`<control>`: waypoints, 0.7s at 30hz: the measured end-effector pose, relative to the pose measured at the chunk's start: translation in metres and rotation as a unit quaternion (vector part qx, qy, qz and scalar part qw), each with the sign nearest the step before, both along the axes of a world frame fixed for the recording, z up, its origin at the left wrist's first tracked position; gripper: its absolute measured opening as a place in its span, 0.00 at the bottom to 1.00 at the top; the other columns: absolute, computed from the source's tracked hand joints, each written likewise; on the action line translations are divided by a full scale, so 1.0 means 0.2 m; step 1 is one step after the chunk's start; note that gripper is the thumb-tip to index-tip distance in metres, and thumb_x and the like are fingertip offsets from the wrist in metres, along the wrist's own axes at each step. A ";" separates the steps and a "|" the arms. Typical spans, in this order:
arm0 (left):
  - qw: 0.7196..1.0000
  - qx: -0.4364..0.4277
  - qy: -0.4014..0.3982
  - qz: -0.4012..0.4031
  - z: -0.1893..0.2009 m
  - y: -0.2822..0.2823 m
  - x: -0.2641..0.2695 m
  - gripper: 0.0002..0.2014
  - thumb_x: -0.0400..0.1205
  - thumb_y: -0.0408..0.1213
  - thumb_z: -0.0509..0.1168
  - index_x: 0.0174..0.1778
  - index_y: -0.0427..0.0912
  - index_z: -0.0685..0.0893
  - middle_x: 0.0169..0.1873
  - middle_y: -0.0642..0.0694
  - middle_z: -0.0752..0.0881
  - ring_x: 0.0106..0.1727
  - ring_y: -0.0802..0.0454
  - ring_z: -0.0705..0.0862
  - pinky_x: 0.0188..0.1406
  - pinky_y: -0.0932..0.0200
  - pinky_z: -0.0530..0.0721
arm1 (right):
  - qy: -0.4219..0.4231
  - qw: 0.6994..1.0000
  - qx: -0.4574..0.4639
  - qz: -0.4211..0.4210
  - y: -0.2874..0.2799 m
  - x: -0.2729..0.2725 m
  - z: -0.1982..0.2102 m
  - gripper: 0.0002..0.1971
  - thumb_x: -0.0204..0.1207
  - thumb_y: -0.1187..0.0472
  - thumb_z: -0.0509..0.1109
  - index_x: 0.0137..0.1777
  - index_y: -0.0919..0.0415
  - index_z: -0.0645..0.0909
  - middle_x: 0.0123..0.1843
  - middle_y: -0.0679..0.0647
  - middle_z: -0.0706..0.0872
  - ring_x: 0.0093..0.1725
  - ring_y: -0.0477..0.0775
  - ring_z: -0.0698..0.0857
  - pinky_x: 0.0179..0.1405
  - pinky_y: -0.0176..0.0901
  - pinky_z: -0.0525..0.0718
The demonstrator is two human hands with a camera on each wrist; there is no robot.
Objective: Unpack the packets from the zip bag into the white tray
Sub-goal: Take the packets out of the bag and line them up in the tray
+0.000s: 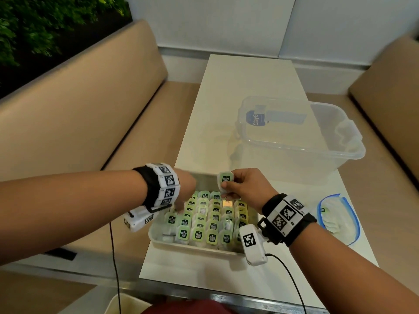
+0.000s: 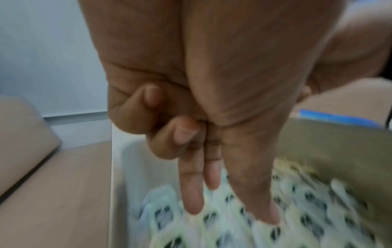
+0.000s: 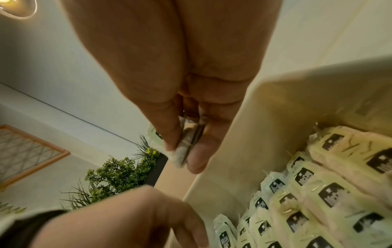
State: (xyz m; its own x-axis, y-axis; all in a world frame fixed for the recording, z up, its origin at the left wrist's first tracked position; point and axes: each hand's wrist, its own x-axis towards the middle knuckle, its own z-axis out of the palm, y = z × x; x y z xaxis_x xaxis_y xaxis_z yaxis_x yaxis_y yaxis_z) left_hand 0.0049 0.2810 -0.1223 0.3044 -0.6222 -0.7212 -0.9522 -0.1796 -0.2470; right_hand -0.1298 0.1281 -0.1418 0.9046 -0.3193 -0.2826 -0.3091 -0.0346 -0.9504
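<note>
The white tray (image 1: 195, 245) stands at the near end of the table, packed with rows of green-labelled tea packets (image 1: 210, 218). My right hand (image 1: 226, 189) pinches one packet (image 1: 225, 181) between thumb and fingers above the tray's far side; the right wrist view shows that packet (image 3: 186, 151) edge-on in the pinch. My left hand (image 1: 181, 205) reaches down into the tray's left side. In the left wrist view its thumb and two fingers point straight down at the blurred packets (image 2: 297, 209), the other two fingers are curled, and nothing shows between them. The zip bag (image 1: 337, 218), blue-edged, lies flat to the right of the tray.
A clear plastic tub (image 1: 294, 132) with a blue label stands on the table beyond the tray. Tan benches (image 1: 79, 132) run along both sides of the narrow white table (image 1: 226, 91). Cables (image 1: 115, 268) hang from both wrist cameras near the table's front edge.
</note>
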 end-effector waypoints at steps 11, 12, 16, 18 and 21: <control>0.913 -0.371 0.137 0.097 0.23 -0.11 -0.01 0.10 0.83 0.50 0.66 0.54 0.50 0.85 0.44 0.53 0.88 0.42 0.55 0.80 0.45 0.57 0.78 | -0.033 0.999 -0.007 0.009 0.02 0.02 0.05 0.20 0.67 0.72 0.82 0.57 0.66 0.81 0.45 0.74 0.89 0.45 0.76 0.90 0.48 0.70 0.90; 0.910 -0.378 0.138 0.101 0.22 -0.11 0.00 0.10 0.83 0.50 0.66 0.54 0.50 0.86 0.44 0.53 0.88 0.41 0.55 0.80 0.43 0.58 0.76 | -0.034 0.999 -0.012 0.011 0.02 0.01 0.06 0.19 0.66 0.72 0.83 0.56 0.66 0.82 0.45 0.74 0.89 0.45 0.77 0.90 0.49 0.71 0.89; 0.909 -0.370 0.154 0.119 0.23 -0.10 0.01 0.09 0.82 0.50 0.68 0.53 0.52 0.87 0.44 0.55 0.89 0.39 0.57 0.80 0.37 0.63 0.72 | -0.044 0.998 -0.040 0.027 0.02 0.00 0.07 0.18 0.64 0.70 0.85 0.52 0.65 0.83 0.41 0.73 0.90 0.40 0.71 0.91 0.47 0.68 0.89; 0.913 -0.354 0.164 0.120 0.25 -0.09 0.00 0.10 0.81 0.50 0.68 0.53 0.52 0.88 0.42 0.56 0.89 0.36 0.62 0.79 0.34 0.68 0.71 | -0.040 0.996 -0.067 0.040 0.01 0.00 0.07 0.18 0.65 0.69 0.85 0.53 0.63 0.84 0.40 0.69 0.91 0.38 0.66 0.91 0.46 0.64 0.89; 0.919 -0.337 0.164 0.125 0.28 -0.07 0.00 0.10 0.82 0.49 0.68 0.54 0.52 0.90 0.39 0.56 0.89 0.32 0.64 0.78 0.35 0.65 0.73 | -0.026 0.992 -0.108 0.053 -0.01 0.00 0.07 0.20 0.64 0.62 0.86 0.54 0.58 0.83 0.40 0.59 0.93 0.40 0.62 0.93 0.45 0.54 0.91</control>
State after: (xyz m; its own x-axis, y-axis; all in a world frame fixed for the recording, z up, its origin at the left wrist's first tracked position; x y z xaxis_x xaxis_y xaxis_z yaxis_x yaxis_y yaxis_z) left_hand 0.0059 0.2674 -0.0654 0.3338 -0.9015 -0.2755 -0.8641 -0.4094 0.2929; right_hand -0.1289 0.1262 -0.1277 0.9478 -0.2696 -0.1705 -0.2441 -0.2687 -0.9318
